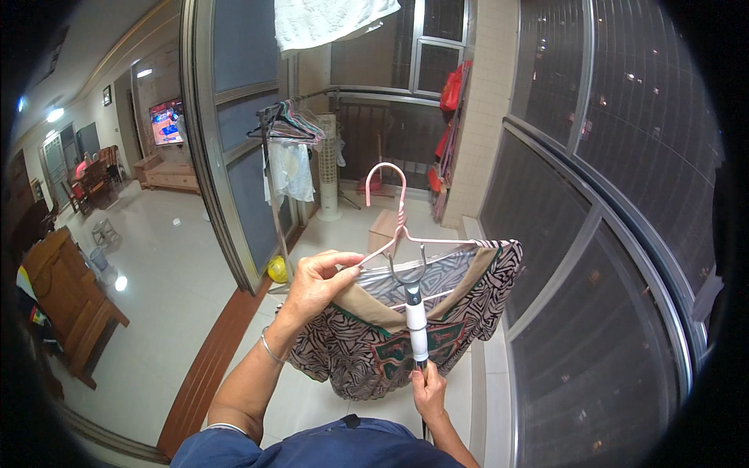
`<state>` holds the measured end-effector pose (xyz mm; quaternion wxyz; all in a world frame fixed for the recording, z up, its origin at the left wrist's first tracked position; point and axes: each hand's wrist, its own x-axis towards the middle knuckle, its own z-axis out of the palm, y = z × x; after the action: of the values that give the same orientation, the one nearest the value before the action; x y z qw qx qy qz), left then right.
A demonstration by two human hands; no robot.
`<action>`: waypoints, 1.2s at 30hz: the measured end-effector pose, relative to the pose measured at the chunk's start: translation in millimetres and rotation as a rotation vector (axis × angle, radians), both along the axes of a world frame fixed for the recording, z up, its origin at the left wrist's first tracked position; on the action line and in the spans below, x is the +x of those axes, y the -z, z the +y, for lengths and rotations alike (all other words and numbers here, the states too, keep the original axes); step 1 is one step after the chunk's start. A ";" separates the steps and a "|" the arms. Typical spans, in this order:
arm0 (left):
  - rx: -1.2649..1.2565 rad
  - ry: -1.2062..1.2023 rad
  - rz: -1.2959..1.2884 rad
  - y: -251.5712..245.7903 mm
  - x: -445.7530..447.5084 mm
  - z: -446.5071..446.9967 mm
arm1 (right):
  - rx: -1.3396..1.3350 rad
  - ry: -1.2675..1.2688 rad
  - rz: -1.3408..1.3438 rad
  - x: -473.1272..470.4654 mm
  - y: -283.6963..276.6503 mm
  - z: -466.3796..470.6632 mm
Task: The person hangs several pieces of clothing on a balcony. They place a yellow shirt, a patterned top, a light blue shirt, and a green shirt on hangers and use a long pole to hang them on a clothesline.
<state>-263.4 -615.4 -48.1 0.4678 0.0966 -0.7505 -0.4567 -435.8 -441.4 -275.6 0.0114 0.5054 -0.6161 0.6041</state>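
Observation:
A pink wire clothes hanger [386,169] is upright before me, its hook at the top, with a black-and-beige patterned garment [351,357] hanging from it. My left hand [319,286] pinches the hanger's left arm at the garment's beige neckline. In my right hand [430,389] is a clothes pole [416,330] with a white sleeve and a two-pronged metal fork. The fork stands just below the hanger's middle, in front of the neckline; whether it touches the wire I cannot tell. The pole's lower part is mostly hidden by my right hand.
Ahead stands a clothes rack [272,175] with several hangers [292,126], beside a tower fan [329,175]. A cardboard-coloured box [383,232] and a yellow ball [277,269] are on the floor. A white towel [333,20] hangs overhead. Windows [591,327] line the right; a sliding door frame [225,175] stands left.

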 end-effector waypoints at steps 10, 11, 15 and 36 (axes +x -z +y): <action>-0.011 0.023 -0.003 -1.1 -0.7 0.4 | -0.005 0.004 0.001 -0.8 -6.2 -1.2; -0.016 0.025 -0.004 -1.3 -1.6 -0.7 | -0.007 0.003 0.004 -1.8 -7.1 -2.6; -0.014 0.005 -0.052 -7.0 -5.4 -3.2 | -0.022 -0.007 -0.007 -5.8 -7.6 -8.1; -0.280 0.122 -0.149 100.8 2.1 35.2 | -0.145 -0.184 -0.269 -19.1 -94.1 -46.3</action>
<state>-261.3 -580.2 -148.9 0.3913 0.0183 -0.8437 -0.3670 -454.9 -487.8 -181.5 -0.0899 0.4720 -0.5181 0.7076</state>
